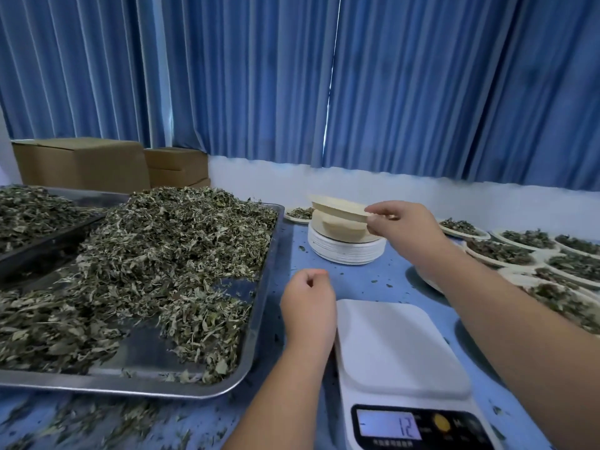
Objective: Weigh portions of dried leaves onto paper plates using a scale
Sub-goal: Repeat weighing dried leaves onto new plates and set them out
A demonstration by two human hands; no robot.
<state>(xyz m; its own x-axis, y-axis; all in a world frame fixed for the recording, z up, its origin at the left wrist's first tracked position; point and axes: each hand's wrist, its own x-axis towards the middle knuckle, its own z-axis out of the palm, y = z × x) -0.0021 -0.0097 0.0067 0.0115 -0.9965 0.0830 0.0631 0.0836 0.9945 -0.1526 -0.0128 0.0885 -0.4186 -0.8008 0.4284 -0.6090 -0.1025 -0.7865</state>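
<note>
- While the right hand point(402, 228) pinches a paper plate point(337, 206) by its rim — tilted, just above the stack of plates point(344, 251) — the left hand point(308, 300) hovers with fingers curled in, holding nothing.
- Left hand sits between the metal tray point(269, 287) and the white scale point(399, 349), over the blue counter point(367, 280).
- Dried leaves point(168, 248) heap the tray; filled plates point(500, 251) crowd the counter's right side.

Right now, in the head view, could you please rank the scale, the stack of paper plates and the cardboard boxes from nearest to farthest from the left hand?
1. Scale: immediately right of the left hand.
2. Stack of paper plates: ahead.
3. Cardboard boxes: far back left.
</note>
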